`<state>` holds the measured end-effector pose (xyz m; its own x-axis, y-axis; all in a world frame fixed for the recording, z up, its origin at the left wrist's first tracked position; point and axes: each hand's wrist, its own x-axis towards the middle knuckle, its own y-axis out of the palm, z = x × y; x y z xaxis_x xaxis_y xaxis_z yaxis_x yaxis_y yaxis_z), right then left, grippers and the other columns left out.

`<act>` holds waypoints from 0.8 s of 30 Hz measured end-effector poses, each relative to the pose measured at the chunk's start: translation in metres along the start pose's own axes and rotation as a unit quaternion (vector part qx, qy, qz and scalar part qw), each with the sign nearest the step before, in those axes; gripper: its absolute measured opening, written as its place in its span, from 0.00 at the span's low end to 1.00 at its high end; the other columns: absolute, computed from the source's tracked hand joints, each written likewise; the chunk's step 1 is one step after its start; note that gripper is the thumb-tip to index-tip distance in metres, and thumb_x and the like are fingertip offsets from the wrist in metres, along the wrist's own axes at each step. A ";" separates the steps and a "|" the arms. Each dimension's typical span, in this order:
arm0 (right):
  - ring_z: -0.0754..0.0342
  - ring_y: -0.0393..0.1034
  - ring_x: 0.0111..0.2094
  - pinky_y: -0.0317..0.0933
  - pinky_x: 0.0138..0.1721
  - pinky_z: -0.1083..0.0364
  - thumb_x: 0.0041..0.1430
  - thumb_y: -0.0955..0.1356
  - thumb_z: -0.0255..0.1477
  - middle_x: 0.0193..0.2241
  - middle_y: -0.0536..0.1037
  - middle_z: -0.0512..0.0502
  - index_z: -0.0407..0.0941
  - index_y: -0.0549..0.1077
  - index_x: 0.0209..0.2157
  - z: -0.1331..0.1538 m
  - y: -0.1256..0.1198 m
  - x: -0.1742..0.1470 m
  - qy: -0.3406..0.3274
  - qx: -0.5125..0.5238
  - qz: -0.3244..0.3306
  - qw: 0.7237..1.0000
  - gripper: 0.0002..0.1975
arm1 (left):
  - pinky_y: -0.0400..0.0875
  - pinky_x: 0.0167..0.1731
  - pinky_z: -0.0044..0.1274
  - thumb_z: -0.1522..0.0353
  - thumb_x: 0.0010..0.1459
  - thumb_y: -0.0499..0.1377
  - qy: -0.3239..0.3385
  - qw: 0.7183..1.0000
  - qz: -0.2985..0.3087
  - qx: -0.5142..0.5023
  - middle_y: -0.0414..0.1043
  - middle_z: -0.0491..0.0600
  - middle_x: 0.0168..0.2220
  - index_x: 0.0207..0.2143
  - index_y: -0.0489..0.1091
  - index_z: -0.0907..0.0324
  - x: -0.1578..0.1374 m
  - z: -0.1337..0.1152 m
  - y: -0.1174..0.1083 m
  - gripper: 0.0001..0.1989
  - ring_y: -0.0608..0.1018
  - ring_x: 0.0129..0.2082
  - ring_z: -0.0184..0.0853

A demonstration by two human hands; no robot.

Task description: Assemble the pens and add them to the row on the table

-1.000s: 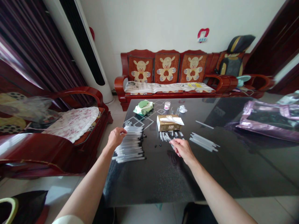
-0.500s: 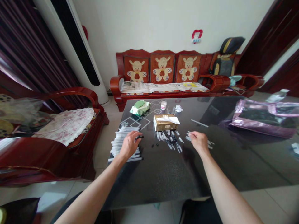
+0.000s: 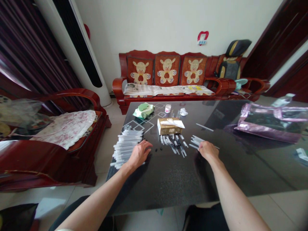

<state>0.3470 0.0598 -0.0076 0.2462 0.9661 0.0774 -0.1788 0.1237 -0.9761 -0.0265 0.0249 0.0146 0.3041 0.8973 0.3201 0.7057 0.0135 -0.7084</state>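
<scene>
White tubes [image 3: 126, 146] lie beside left hand [image 3: 140, 154], beneath right hand [image 3: 209, 150]; both grips unclear.

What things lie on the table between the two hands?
The head view shows two small black pieces and a loose cluster of pen parts.

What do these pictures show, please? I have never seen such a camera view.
There is no machine, only a bare-handed person; every picture comes from one camera on that person's head. On the dark table lie a big row of whitish tubes, a heap of black-and-white pieces by a tissue box, and a green packet. The left hand is at the row's dark-tipped ends; the right hand is at a few loose tubes. What either grips, if anything, I cannot tell.
</scene>
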 end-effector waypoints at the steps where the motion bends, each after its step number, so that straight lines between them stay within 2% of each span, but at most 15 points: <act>1: 0.40 0.73 0.29 0.61 0.26 0.48 0.43 0.66 0.23 0.25 0.77 0.35 0.43 0.77 0.22 0.002 -0.002 -0.001 -0.003 -0.008 0.004 1.000 0.07 | 0.66 0.41 0.25 0.73 0.53 0.54 -0.002 1.000 0.000 -0.008 0.72 0.51 0.38 0.39 0.73 0.56 0.000 -0.001 0.001 0.11 0.74 0.38 0.36; 5: 0.43 0.72 0.30 0.60 0.28 0.51 0.48 0.66 0.25 0.25 0.77 0.38 0.43 0.76 0.23 0.016 -0.008 -0.005 -0.024 -0.017 -0.005 1.000 0.07 | 0.67 0.39 0.25 0.71 0.53 0.56 -0.030 0.997 0.000 -0.068 0.73 0.50 0.37 0.38 0.74 0.56 -0.001 -0.008 0.003 0.10 0.75 0.35 0.35; 7: 0.47 0.72 0.30 0.60 0.28 0.53 0.50 0.65 0.30 0.25 0.77 0.41 0.44 0.76 0.26 0.031 -0.008 -0.010 -0.053 0.032 -0.017 0.998 0.08 | 0.68 0.37 0.24 0.69 0.54 0.56 -0.057 0.992 0.005 -0.117 0.74 0.50 0.35 0.38 0.74 0.57 -0.003 -0.013 0.007 0.10 0.76 0.33 0.35; 8: 0.49 0.71 0.29 0.59 0.28 0.55 0.51 0.65 0.31 0.24 0.77 0.43 0.43 0.76 0.27 0.041 -0.007 -0.015 -0.078 0.090 -0.020 0.993 0.09 | 0.68 0.35 0.24 0.68 0.54 0.57 -0.072 0.986 0.015 -0.149 0.75 0.50 0.33 0.38 0.74 0.57 -0.004 -0.015 0.009 0.10 0.76 0.32 0.35; 11: 0.55 0.67 0.22 0.57 0.23 0.58 0.52 0.65 0.34 0.21 0.75 0.47 0.41 0.74 0.30 0.078 0.000 -0.034 -0.159 0.312 0.042 0.936 0.11 | 0.70 0.30 0.23 0.63 0.55 0.57 -0.119 0.953 0.064 -0.272 0.75 0.51 0.30 0.41 0.73 0.60 -0.007 -0.020 0.020 0.14 0.77 0.29 0.35; 13: 0.58 0.63 0.18 0.53 0.20 0.60 0.52 0.65 0.34 0.18 0.72 0.50 0.41 0.73 0.29 0.102 0.005 -0.049 -0.193 0.368 0.088 0.905 0.10 | 0.71 0.29 0.24 0.60 0.53 0.59 -0.147 0.923 0.085 -0.346 0.75 0.52 0.30 0.43 0.71 0.63 -0.008 -0.023 0.027 0.18 0.77 0.30 0.35; 15: 0.60 0.60 0.17 0.50 0.20 0.61 0.52 0.65 0.34 0.16 0.69 0.53 0.42 0.72 0.28 0.121 0.010 -0.064 -0.225 0.376 0.112 0.892 0.09 | 0.73 0.30 0.24 0.59 0.51 0.61 -0.170 0.897 0.089 -0.398 0.75 0.53 0.31 0.44 0.70 0.64 -0.009 -0.023 0.033 0.21 0.78 0.30 0.35; 17: 0.60 0.58 0.17 0.48 0.19 0.61 0.52 0.66 0.33 0.15 0.68 0.54 0.42 0.72 0.27 0.135 0.013 -0.076 -0.239 0.366 0.122 0.891 0.08 | 0.73 0.30 0.25 0.59 0.50 0.62 -0.189 0.880 0.085 -0.427 0.75 0.53 0.31 0.43 0.70 0.64 -0.009 -0.022 0.036 0.22 0.78 0.30 0.35; 21: 0.61 0.56 0.18 0.47 0.20 0.61 0.52 0.66 0.32 0.15 0.67 0.54 0.43 0.73 0.27 0.145 0.014 -0.086 -0.259 0.358 0.135 0.887 0.07 | 0.74 0.26 0.25 0.58 0.48 0.63 -0.222 0.873 0.069 -0.428 0.74 0.52 0.26 0.35 0.71 0.66 -0.006 -0.018 0.038 0.19 0.78 0.26 0.34; 24: 0.60 0.60 0.19 0.50 0.21 0.61 0.53 0.66 0.34 0.16 0.69 0.53 0.43 0.74 0.28 0.136 0.009 -0.076 -0.267 0.351 0.129 0.888 0.09 | 0.74 0.24 0.24 0.57 0.47 0.64 -0.239 0.871 0.036 -0.427 0.74 0.51 0.24 0.31 0.70 0.66 -0.002 -0.013 0.034 0.19 0.78 0.24 0.34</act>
<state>0.1973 0.0182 0.0053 -0.3430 0.9292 0.1375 -0.7599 -0.1884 -0.6221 0.0053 0.0180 -0.0014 0.2103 0.9661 -0.1500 0.9767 -0.2009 0.0753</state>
